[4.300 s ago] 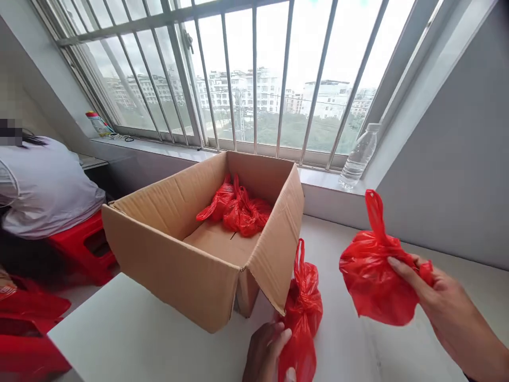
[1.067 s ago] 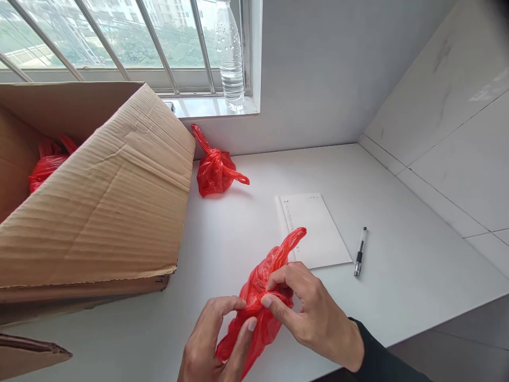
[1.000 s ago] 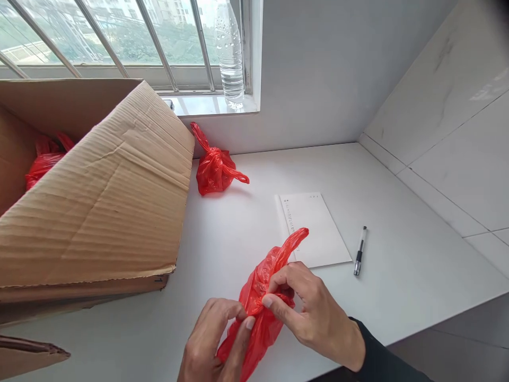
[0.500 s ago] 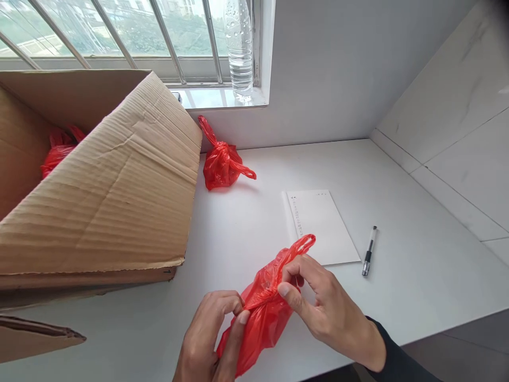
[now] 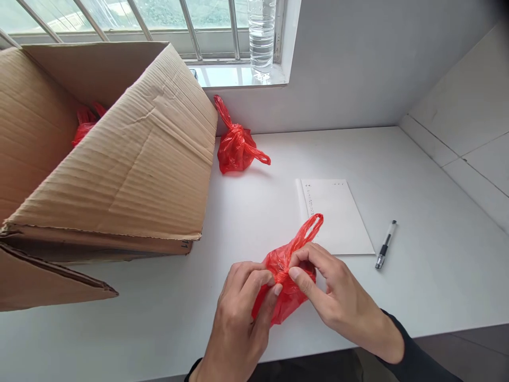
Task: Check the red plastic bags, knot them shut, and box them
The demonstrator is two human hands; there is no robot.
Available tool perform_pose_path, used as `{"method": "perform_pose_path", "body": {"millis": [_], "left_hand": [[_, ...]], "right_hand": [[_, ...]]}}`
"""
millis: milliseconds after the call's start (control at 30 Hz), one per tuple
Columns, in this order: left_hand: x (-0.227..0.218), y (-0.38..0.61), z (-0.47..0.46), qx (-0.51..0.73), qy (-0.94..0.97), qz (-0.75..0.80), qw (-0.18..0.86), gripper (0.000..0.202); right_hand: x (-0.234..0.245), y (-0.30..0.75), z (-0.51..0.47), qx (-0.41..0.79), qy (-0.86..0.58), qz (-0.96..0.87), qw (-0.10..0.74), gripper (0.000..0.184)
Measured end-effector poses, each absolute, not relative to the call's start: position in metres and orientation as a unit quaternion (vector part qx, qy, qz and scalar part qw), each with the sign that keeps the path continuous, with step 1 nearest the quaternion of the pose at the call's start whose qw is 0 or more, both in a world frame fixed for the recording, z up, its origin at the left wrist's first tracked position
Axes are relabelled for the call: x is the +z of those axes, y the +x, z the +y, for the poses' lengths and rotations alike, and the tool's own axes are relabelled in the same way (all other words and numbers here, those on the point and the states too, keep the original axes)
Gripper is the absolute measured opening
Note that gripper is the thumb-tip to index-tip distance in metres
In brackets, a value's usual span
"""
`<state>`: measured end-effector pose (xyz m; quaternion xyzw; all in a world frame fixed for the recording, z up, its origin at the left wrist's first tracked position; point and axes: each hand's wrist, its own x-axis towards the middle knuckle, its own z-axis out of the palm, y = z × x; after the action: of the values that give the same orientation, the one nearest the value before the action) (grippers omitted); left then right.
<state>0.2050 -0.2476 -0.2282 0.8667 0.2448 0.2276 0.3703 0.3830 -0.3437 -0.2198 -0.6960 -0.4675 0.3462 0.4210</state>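
A small red plastic bag rests low on the white table near its front edge, one handle loop sticking up toward the paper. My left hand pinches the bag's left side with fingers closed. My right hand pinches its knot from the right, thumb and forefinger pressed together. A second tied red bag lies by the wall beside the open cardboard box. Another red bag shows inside the box.
A white printed sheet and a pen lie right of my hands. A clear water bottle stands on the window sill behind barred glass. A tiled wall closes the right side. The box's front flap hangs at left.
Over the last second the view shifted so everything slid right and up. My hands moved closer together on the bag, bunching it tighter. Earlier, I held a bag in each hand by the box.
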Motion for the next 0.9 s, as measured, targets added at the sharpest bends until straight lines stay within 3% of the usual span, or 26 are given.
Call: {"method": "perform_pose_path", "body": {"millis": [233,367,500,600,900], "left_hand": [[-0.227,0.190,-0.240,0.240,0.853,0.271,0.377,0.015],[-0.224,0.193,-0.240,0.241,0.861,0.246,0.373,0.016],[-0.223,0.202,-0.243,0.246,0.880,0.215,0.346,0.033],[-0.224,0.205,-0.244,0.240,0.882,0.213,0.346,0.019],[-0.224,0.189,-0.237,0.242,0.868,0.255,0.351,0.015]], "right_hand": [[-0.215,0.392,-0.350,0.361,-0.729,-0.414,0.408,0.022],[-0.213,0.390,-0.348,0.370,-0.708,-0.429,0.421,0.012],[-0.213,0.384,-0.345,0.370,-0.676,-0.487,0.411,0.009],[-0.215,0.381,-0.347,0.351,-0.671,-0.499,0.421,0.011],[-0.216,0.392,-0.352,0.346,-0.698,-0.446,0.441,0.014]]}}
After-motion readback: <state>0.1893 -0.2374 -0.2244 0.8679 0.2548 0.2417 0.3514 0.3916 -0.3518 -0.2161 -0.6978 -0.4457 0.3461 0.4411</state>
